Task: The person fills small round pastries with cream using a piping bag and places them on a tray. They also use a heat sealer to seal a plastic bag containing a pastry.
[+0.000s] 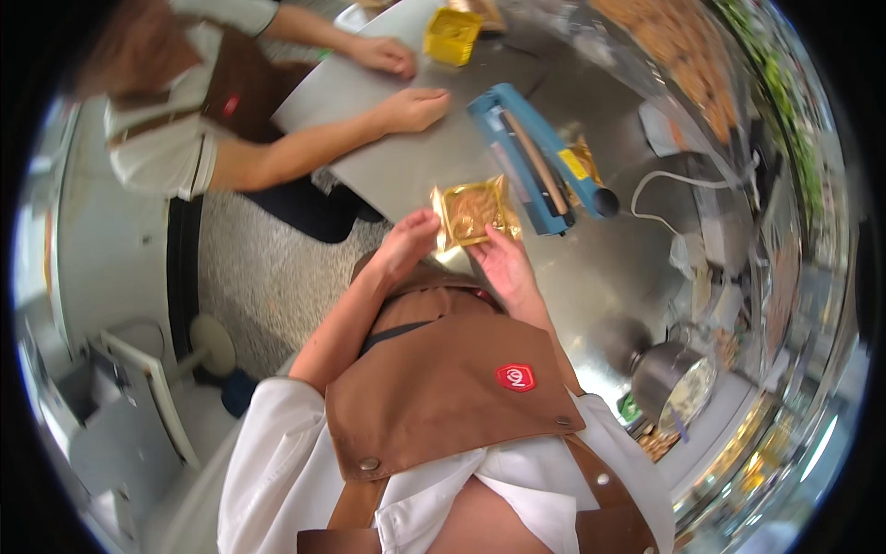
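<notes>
A clear plastic bag with a gold tray of brownish food (pixel 475 211) is between my hands, near the steel table's edge. My left hand (pixel 413 239) pinches the bag's left edge. My right hand (pixel 503 263) supports its lower right side, with the fingertips on the tray's rim. Just beyond and to the right lies a blue impulse heat sealer (pixel 512 163), its arm (pixel 554 149) running alongside the base. Another gold packet (pixel 583 161) is partly hidden behind that arm.
A co-worker's two hands (pixel 415 109) rest over the steel table (pixel 387 156) at the upper left, near a yellow tray (pixel 453 36). A white cable (pixel 685 181) curves right of the sealer. A metal pot (pixel 664 381) stands at the lower right, and large bagged food (pixel 682 55) lies at the far right.
</notes>
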The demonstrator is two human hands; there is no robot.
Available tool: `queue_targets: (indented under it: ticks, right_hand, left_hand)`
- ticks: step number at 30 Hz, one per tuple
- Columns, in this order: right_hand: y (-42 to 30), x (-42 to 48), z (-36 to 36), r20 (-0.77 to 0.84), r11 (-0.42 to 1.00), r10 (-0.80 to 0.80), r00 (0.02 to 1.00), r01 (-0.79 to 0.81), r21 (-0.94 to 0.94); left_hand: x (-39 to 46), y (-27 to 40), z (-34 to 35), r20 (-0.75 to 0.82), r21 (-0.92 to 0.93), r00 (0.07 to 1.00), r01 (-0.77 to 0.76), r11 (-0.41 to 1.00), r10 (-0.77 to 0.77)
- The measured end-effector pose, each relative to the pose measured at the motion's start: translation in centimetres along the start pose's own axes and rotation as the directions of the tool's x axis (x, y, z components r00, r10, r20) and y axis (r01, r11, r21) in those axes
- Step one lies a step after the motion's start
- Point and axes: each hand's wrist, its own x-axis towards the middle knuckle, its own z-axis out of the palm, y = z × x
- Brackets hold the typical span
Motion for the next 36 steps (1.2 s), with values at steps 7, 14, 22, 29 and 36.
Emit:
queue_targets:
  ticks: [7, 14, 22, 29, 36]
  right_hand:
    - [-5.0, -9.5, -7.6, -0.127, 0.99, -0.128, 0.984, 0.135, 0.045]
    - [-12.3, -7.8, -16.3, -0.408, 0.889, -0.448, 0.795, 0.446, -0.106]
    - [-16.7, 4.4, -12.8, -0.283, 0.883, -0.447, 0.849, 0.367, -0.293]
    - [-7.9, 1.7, -19.5, -0.339, 0.581, -0.747, 0.572, 0.313, -0.751]
    - [0.4, -18.1, -14.6, 0.305, 0.584, -0.058, 0.951, 0.28, -0.762]
  left_hand:
    - [-0.4, -4.8, -1.0, 0.263, 0.696, 0.922, 0.021, 0.718, -0.282]
    - [-2.3, -3.8, 3.6, 0.293, 0.84, 0.726, 0.116, 0.53, -0.622]
    - [-3.6, -5.3, 7.5, 0.219, 0.869, 0.684, 0.187, 0.458, -0.696]
    - [-4.8, -7.7, 8.3, 0.123, 0.873, 0.699, 0.261, 0.411, -0.705]
    - [-6.7, -9.4, 9.7, 0.017, 0.61, 0.568, 0.647, 0.458, -0.823]
